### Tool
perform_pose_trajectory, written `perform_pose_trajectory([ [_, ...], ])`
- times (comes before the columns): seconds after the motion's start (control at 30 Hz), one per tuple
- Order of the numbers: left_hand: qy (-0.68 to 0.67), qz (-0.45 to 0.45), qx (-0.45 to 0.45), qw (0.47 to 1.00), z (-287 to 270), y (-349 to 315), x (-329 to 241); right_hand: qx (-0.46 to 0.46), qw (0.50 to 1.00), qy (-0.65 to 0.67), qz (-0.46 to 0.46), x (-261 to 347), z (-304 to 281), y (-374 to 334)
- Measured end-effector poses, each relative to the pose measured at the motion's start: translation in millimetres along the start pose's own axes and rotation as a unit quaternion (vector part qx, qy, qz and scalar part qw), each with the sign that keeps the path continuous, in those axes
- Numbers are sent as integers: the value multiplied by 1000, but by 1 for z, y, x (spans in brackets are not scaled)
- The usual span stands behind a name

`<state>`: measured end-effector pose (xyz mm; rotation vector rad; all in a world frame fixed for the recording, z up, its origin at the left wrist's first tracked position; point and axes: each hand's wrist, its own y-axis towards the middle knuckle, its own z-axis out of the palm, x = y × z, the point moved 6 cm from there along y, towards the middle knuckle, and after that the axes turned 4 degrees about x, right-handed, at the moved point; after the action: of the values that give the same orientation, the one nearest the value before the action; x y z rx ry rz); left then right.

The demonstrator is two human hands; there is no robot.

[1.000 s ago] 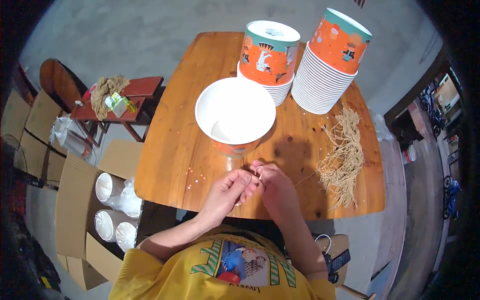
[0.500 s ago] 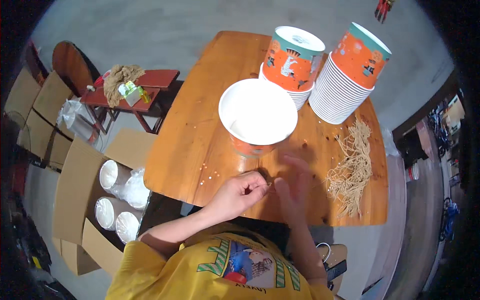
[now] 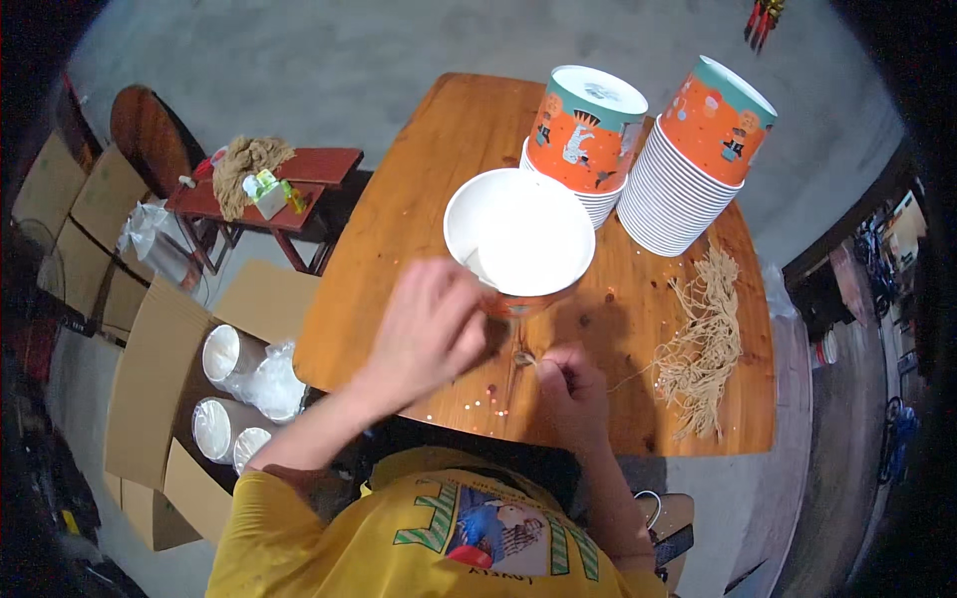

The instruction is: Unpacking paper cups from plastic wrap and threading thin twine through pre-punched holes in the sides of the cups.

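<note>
Your wooden table [image 3: 374, 289] has a glossy orange-brown top with visible grain, dark knots and rounded corners. Beyond its left edge you have an open cardboard box [image 3: 155, 374] with splayed flaps, holding white round tubs in crinkled clear plastic. On the table's far side, the taller stack of paper buckets [image 3: 666, 204] leans in your view, its nested white rims making fine ridges beneath an orange printed wall and teal band; the shorter stack [image 3: 583, 145] beside it is also upside down. Nearer you, a single paper bucket [image 3: 528, 239] stands mouth up, round and tapered, with a smooth white inside and an orange outer wall. To its right lies a bundle of tan twine [image 3: 705, 349], loose, fibrous and tangled. Your left hand [image 3: 424, 324] is raised and blurred at the bucket's near left side, its fingers bent; you cannot tell from this view whether it touches the bucket or grips anything. Your right hand [image 3: 575, 387] is curled just in front of the bucket, thumb and forefinger pinching a thin strand of twine [image 3: 529, 360]. The strand's pale tip pokes out to the left of those fingertips, and a fine length shows on the other side, between that hand and the bundle. Small white and reddish specks [image 3: 474, 406] dot the table's near edge, between your forearms.
</note>
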<state>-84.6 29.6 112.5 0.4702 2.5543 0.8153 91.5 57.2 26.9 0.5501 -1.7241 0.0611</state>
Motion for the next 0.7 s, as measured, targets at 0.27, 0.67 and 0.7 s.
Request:
perform_pose_trajectory([
  [0.27,-72,33,168,983,-4,44,31,-45,995,82,39,-4,-12,2],
  [0.67,-462,-207,269,819,7,53,39,-107,987,8,-122,37,-11,31],
  [0.7,-470,-217,277,810,9,52,42,-105,988,13,-114,36,-10,32],
])
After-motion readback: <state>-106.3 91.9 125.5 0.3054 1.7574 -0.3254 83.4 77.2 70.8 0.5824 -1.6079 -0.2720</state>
